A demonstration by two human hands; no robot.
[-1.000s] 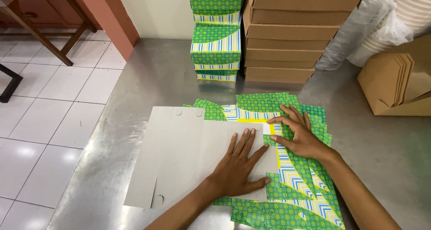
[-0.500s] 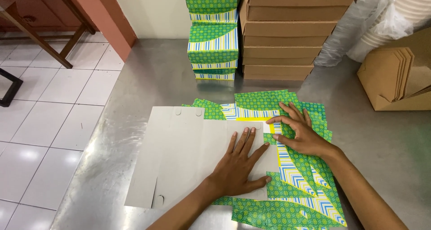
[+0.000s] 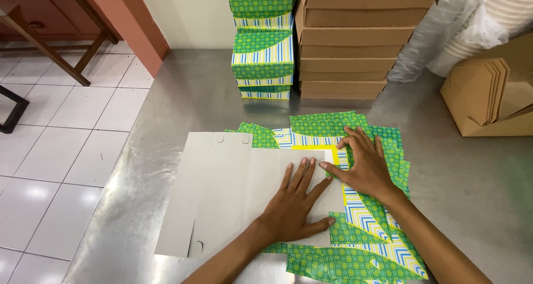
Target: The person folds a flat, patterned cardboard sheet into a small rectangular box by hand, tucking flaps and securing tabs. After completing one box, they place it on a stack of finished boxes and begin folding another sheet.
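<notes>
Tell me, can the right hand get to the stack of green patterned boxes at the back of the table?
Probably yes. The right hand rests on the flat printed sheets, and only bare steel table lies between it and the green boxes.

Packing workshop (stacked boxes (image 3: 344, 40))

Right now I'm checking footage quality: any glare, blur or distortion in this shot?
Head view: soft glare streaks on the steel table and shiny floor tiles; both hands, left and right, look sharp; the wide lens bends the box stack slightly.
</notes>
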